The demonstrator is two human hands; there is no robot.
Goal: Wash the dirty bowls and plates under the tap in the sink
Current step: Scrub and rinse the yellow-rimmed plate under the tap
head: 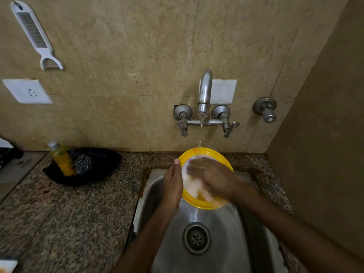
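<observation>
A yellow bowl with a white inside is held tilted over the steel sink, under water running from the tap. My left hand grips the bowl's left rim, thumb on the edge. Inside the bowl, my right hand lies flat against the wet, soapy white surface, fingers spread. Water spills off the bowl's lower edge toward the drain.
A black tray on the granite counter holds an orange soap bottle and a steel scrubber. A peeler hangs on the wall. A second valve sticks out right of the tap. A side wall closes the right.
</observation>
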